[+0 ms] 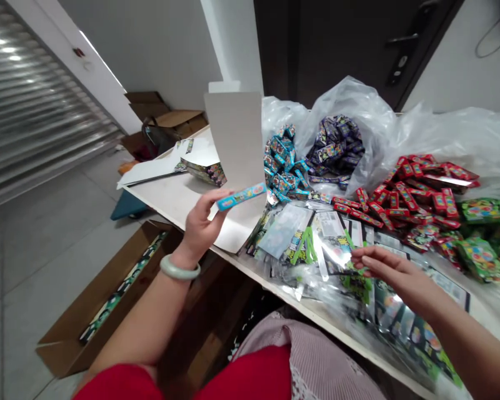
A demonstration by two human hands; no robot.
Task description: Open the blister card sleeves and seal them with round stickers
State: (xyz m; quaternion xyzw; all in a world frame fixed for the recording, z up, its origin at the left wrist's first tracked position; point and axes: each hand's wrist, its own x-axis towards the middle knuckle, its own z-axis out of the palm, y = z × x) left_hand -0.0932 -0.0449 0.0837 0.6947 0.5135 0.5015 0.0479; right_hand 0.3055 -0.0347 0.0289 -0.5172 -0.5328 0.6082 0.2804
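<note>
My left hand (204,222), with a pale bangle at the wrist, is closed on a slim light-blue printed box (241,196). It holds the box up in front of an upright white cardboard flap (237,139). My right hand (389,269) hovers over flat clear plastic packets (304,239) with black and green print, its fingers stretched forward and slightly bent. Nothing shows between those fingers; whether the tips touch a packet is unclear. Beyond the packets lie piles of small blue boxes (281,161) and red boxes (408,191).
Dark purple packs (335,144) fill a clear plastic bag (375,111) at the back. Green packs (481,250) lie at the far right. An open printed box (204,169) stands at left. On the floor, a long cardboard carton (70,339) stands beside the table.
</note>
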